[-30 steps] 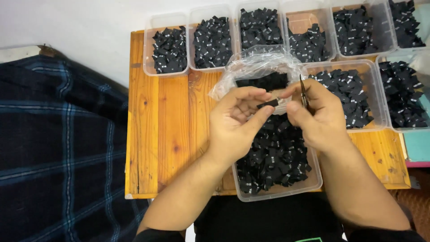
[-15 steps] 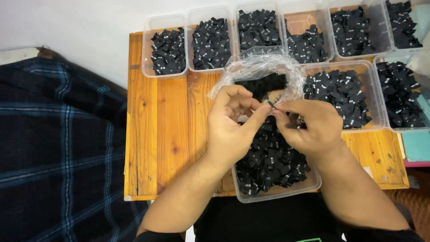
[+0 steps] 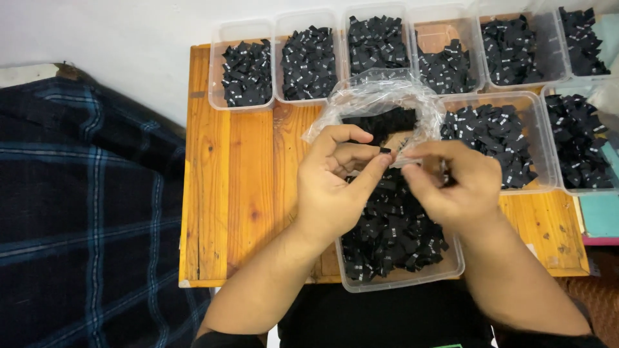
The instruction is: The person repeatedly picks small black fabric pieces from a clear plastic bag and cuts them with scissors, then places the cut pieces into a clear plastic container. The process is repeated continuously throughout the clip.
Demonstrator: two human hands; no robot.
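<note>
My left hand [image 3: 338, 187] and my right hand [image 3: 454, 183] meet above a clear plastic tub [image 3: 400, 277] filled with small black fabric labels [image 3: 393, 232]. The left thumb and forefinger pinch one small black label [image 3: 385, 150]. The right hand's fingers are curled just beside it, blurred, and what they hold cannot be made out. A crumpled clear plastic bag [image 3: 377, 100] with more black labels lies right behind the hands.
Several clear tubs of black labels [image 3: 309, 55] line the back and right of the wooden table [image 3: 238, 193]. A dark plaid cloth [image 3: 84, 206] lies to the left. A teal object [image 3: 599, 216] sits at the right edge.
Both hands have moved closer together over the tub. The right hand shifted left and down towards the left hand's fingertips, and the small label is now pinched between them.
</note>
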